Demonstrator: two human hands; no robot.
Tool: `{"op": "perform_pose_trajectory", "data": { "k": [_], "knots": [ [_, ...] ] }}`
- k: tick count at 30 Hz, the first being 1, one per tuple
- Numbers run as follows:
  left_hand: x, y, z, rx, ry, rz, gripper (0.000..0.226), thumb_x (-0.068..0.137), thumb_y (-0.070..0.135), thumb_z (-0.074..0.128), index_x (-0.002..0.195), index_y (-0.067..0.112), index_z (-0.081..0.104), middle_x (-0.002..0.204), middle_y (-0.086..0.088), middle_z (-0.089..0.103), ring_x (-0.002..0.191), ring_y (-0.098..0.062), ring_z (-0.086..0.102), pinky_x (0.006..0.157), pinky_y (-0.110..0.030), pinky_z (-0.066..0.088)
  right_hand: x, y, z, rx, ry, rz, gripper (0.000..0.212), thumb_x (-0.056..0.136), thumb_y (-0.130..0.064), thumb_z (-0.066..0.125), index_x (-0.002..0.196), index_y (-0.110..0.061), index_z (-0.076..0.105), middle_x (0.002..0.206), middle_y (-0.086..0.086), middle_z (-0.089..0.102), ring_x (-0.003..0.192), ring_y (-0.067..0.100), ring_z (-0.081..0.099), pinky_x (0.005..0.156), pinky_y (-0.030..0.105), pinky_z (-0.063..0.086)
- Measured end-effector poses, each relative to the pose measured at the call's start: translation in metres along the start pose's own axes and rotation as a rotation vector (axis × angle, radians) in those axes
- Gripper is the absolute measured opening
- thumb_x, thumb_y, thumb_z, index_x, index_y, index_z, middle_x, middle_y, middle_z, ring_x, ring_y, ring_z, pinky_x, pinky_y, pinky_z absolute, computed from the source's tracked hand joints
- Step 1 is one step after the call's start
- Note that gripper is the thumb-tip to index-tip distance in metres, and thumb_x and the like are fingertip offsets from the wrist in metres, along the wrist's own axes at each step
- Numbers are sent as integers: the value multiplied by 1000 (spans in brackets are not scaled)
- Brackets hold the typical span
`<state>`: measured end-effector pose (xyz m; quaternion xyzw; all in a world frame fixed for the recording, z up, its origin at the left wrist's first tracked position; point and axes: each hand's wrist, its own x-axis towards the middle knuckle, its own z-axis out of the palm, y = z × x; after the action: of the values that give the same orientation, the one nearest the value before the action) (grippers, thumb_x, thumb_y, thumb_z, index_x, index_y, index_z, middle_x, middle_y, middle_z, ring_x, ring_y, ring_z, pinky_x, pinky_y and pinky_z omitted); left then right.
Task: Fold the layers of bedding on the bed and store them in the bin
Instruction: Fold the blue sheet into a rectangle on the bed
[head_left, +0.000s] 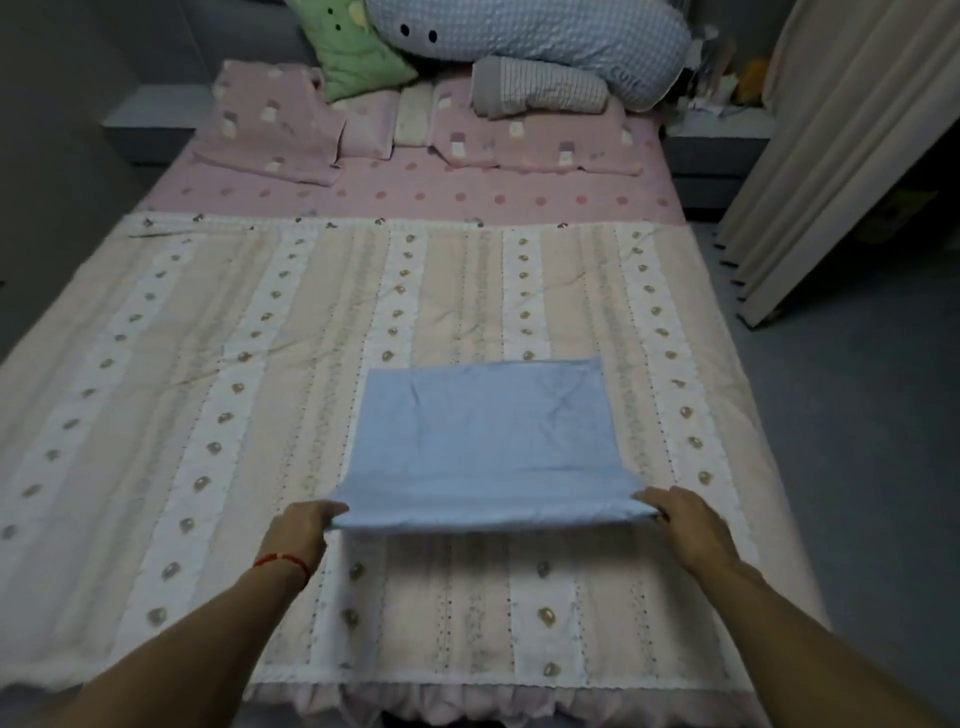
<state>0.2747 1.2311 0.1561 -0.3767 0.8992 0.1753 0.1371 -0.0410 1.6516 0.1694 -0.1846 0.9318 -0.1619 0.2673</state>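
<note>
A light blue folded cloth (485, 426) lies on the striped cream quilt (208, 395) that covers the near part of the bed. Its near edge is lifted off the quilt and casts a shadow below. My left hand (301, 530) pinches the near left corner of that edge. My right hand (685, 525) pinches the near right corner. A red string circles my left wrist. No bin is in view.
A pink dotted sheet (415, 195) shows beyond the quilt, with pink pillows (275, 124), a green cushion (348, 47), a blue plush cushion (545, 36) and a rolled striped cloth (540, 88) at the head. Curtains (841, 156) hang at right over grey floor (857, 415).
</note>
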Motion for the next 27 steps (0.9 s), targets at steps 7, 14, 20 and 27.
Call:
{"op": "perform_pose_trajectory", "data": {
  "k": [7,14,20,27],
  "knots": [
    [-91,-43,64,-6,-235,20,64,83,-4,52,130,38,66,133,-1,67,122,-26,62,101,-31,45,-98,55,67,-37,-81,-101,21,99,-31,64,110,-48,61,120,-6,62,110,16,56,101,32,43],
    [-128,-90,85,-24,-294,68,47,80,10,66,101,51,74,108,10,77,104,-15,70,80,-23,47,-128,73,79,-100,-153,-141,44,97,-16,65,105,-59,71,116,-33,67,106,-5,63,87,13,47],
    [-140,-105,80,-84,-191,136,30,72,18,67,81,47,70,82,9,74,81,-19,71,63,-24,46,-146,52,61,-98,-171,-138,38,97,-17,65,97,-54,74,100,-36,71,96,-11,66,77,9,48],
    [-106,-61,-14,-500,8,-29,6,90,20,72,87,24,69,79,6,71,75,-17,65,64,-28,49,-100,0,-3,-18,83,-139,16,102,-36,52,97,-46,63,90,-17,70,83,7,67,71,28,48]
  ]
}}
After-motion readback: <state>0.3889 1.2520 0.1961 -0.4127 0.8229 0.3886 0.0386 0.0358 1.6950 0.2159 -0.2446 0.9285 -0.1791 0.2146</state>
